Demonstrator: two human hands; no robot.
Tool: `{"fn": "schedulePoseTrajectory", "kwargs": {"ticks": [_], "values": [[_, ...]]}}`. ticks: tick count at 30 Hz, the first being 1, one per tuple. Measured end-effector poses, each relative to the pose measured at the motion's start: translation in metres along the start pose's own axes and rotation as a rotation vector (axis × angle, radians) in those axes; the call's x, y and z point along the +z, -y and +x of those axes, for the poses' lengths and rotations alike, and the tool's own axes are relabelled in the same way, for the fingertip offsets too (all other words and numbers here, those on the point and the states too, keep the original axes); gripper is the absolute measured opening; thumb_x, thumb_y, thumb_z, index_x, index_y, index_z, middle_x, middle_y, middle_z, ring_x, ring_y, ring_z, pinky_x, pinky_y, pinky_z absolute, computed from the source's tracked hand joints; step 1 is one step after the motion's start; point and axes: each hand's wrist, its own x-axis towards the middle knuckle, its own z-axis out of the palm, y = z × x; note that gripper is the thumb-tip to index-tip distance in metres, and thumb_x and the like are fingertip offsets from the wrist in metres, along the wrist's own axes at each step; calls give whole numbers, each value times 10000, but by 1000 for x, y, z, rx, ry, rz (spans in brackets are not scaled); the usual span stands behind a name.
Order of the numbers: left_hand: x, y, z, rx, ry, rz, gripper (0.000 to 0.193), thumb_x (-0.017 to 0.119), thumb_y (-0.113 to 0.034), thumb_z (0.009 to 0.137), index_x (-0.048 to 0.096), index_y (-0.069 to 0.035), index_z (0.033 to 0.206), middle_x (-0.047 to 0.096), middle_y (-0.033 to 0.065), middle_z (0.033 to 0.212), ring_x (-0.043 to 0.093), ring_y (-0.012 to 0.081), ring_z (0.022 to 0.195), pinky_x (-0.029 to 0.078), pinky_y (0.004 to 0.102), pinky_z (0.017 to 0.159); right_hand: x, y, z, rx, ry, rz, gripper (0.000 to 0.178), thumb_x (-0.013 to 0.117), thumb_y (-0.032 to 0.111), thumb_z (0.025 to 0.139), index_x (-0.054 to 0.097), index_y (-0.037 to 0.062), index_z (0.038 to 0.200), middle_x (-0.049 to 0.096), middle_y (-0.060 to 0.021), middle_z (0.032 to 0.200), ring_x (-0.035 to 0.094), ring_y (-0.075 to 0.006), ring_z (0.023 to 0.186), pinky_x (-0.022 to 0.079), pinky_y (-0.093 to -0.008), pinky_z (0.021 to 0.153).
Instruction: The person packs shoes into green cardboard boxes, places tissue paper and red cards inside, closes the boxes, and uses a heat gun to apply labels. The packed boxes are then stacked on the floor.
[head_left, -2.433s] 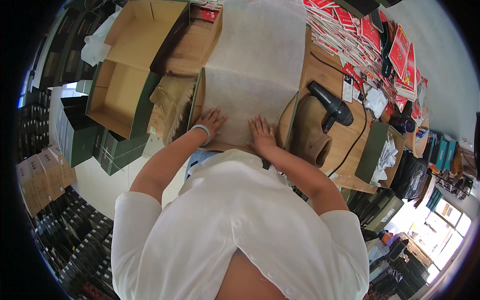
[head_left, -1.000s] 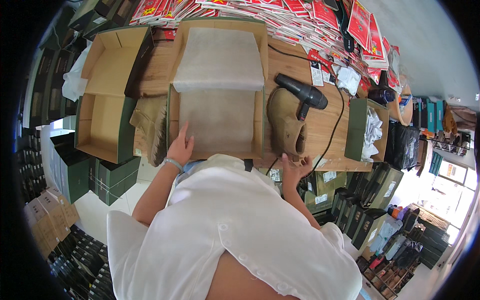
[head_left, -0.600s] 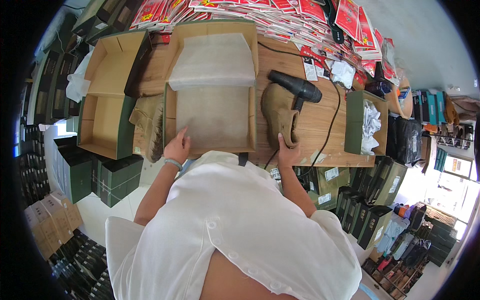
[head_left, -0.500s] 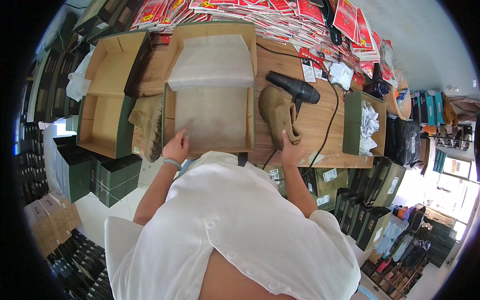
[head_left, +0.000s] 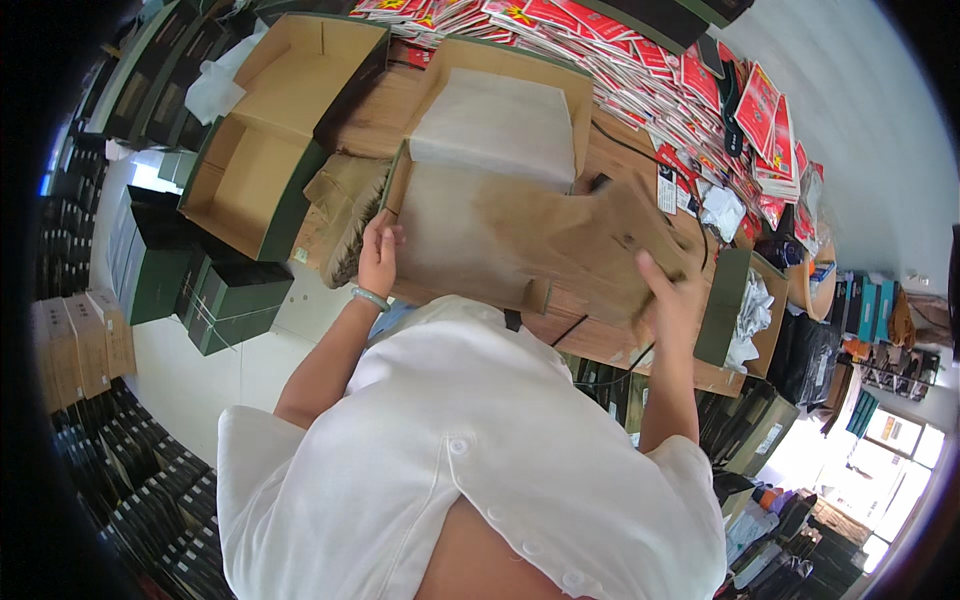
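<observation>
My right hand (head_left: pixel 672 305) grips a tan suede boot (head_left: pixel 630 235) by its shaft, thumb on top. Smeared by motion, the boot hangs over the right side of an open shoebox (head_left: pixel 398 185), its toe pointing left. White tissue paper (head_left: pixel 490 115) lines the box and drapes over its raised lid. At the box's left wall my left hand (head_left: pixel 377 255) is closed around the edge. Just left of that hand lies a second tan boot (head_left: pixel 350 205) with a dark furry edge. A hair dryer is almost wholly hidden behind the raised boot.
Another open shoebox (head_left: pixel 250 165) stands at the left. A small green box (head_left: pixel 725 305) with crumpled paper (head_left: pixel 750 315) sits at the table's right end. Red printed packets (head_left: pixel 640 80) are heaped along the back. A black cord (head_left: pixel 640 150) crosses the wooden table.
My right hand has raised the boot off the table and swung it left over the box. My left hand has gone from inside the box to its left wall. The whole view has turned.
</observation>
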Motion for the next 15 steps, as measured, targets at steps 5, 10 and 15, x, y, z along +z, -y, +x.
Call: {"fn": "schedulePoseTrajectory", "kwargs": {"ticks": [5,10,15], "values": [[-4,-18,19,-80,107,-71,388,401,-272,1015,476,-16,1296,588,128,1121,543,215,1087,407,309,972,71,-93,69,486,412,291,564,775,163,782,522,-12,1255,600,-122,1191,553,-230,1108,435,-365,944],[-11,-20,28,-36,292,477,392,460,-357,973,605,-53,1173,565,216,1174,523,353,1117,388,367,1001,103,-133,84,740,483,199,577,767,210,797,514,-1,1271,557,-132,1269,488,-257,1215,395,-384,1003],[-4,-43,31,-47,537,846,489,475,-469,942,608,-55,1165,559,224,1194,507,388,1130,392,427,989,118,-136,88,843,563,205,555,760,212,805,522,-7,1256,553,-127,1271,482,-250,1216,370,-383,1029]]}}
